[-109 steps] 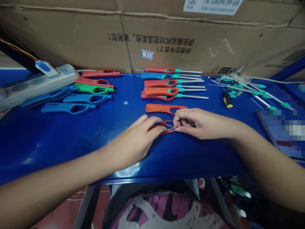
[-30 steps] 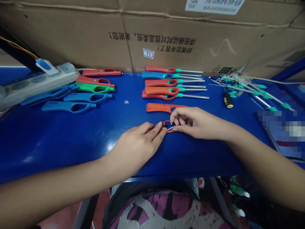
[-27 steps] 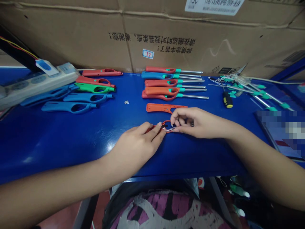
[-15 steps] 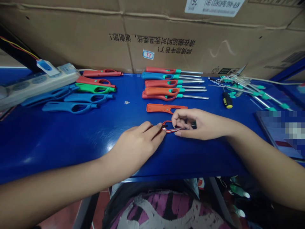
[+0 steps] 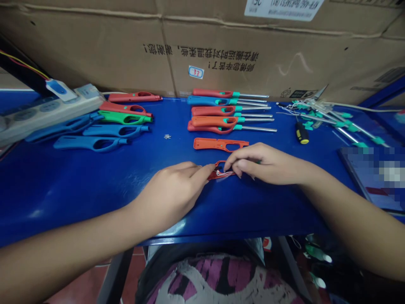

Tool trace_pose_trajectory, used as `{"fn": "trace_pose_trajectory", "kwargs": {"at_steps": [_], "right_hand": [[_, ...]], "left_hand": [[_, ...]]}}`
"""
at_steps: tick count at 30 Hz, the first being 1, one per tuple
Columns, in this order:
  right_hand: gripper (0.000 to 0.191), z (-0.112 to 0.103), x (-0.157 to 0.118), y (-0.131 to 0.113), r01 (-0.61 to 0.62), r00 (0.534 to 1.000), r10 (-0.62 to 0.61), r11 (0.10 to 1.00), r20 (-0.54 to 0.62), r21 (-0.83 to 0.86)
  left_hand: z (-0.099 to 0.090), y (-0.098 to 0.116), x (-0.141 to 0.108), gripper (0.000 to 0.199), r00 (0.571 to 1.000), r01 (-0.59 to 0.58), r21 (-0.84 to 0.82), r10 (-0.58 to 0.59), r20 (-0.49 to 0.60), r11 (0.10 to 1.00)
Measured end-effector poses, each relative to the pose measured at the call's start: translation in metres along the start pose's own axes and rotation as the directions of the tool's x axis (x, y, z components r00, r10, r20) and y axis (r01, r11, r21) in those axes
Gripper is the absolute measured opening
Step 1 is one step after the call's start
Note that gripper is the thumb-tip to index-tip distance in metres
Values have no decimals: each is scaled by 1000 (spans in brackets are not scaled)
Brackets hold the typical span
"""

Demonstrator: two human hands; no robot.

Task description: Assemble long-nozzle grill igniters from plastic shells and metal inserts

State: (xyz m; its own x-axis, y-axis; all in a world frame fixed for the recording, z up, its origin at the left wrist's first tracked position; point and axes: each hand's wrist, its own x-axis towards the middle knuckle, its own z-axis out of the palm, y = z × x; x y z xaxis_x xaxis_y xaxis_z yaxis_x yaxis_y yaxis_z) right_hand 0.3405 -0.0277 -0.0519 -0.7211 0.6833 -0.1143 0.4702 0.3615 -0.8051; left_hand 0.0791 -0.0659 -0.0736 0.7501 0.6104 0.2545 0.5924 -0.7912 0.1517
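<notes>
An orange-red lighter casing half (image 5: 212, 177) lies with its open inside up, low over the table, its ends covered by my hands. White and dark wires (image 5: 225, 173) run along it below the trigger opening. My left hand (image 5: 182, 185) grips the casing's left end, thumb and fingers pressed together. My right hand (image 5: 262, 164) curls over the right end, its index fingertip down by the wires; a bit of green shows behind these fingers. Just beyond lies the matching orange casing half (image 5: 205, 144), apart from both hands.
Several assembled lighters (image 5: 215, 111) lie in a row behind. Blue, green and red casings (image 5: 95, 142) are at left beside a power strip (image 5: 50, 105). Tiny screws (image 5: 167, 137) lie mid-table. At right are a screwdriver (image 5: 302, 133), metal tubes with green parts (image 5: 344, 124) and a dark flat device (image 5: 363, 177).
My right hand's fingers have shifted, the index finger now reaching further left over the wires. The wires lie more bunched near the trigger opening. My left hand has turned slightly on the casing.
</notes>
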Motion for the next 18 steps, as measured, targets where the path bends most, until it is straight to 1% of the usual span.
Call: {"fn": "trace_pose_trajectory", "kwargs": {"at_steps": [4,6,9,11,14,16,18], "right_hand": [[18,11,6,2,18,992,-42,981,-120,-193],[17,16,8,2,43,985,-81,971,-152,-236],[17,18,8,2,67,980,-109,968,-166,-242],[12,17,7,2,76,984,-111,969,-142,-234],[13,15,6,2,77,990,-100,975,-103,-209],[17,14,6,2,48,991,-71,979,-113,-197],[17,15,8,2,-3,986,-30,981,-162,-194]], "left_hand": [[1,1,0,35,1000,-15,46,15,8,999],[2,2,-1,35,1000,-10,56,10,6,998],[1,1,0,30,1000,7,60,-7,-3,998],[0,1,1,26,1000,13,40,-12,-7,999],[0,-1,3,22,999,34,-25,-34,-10,999],[0,-1,4,21,999,52,-64,-52,-3,997],[-1,-1,4,22,998,68,-82,-68,7,994]]}}
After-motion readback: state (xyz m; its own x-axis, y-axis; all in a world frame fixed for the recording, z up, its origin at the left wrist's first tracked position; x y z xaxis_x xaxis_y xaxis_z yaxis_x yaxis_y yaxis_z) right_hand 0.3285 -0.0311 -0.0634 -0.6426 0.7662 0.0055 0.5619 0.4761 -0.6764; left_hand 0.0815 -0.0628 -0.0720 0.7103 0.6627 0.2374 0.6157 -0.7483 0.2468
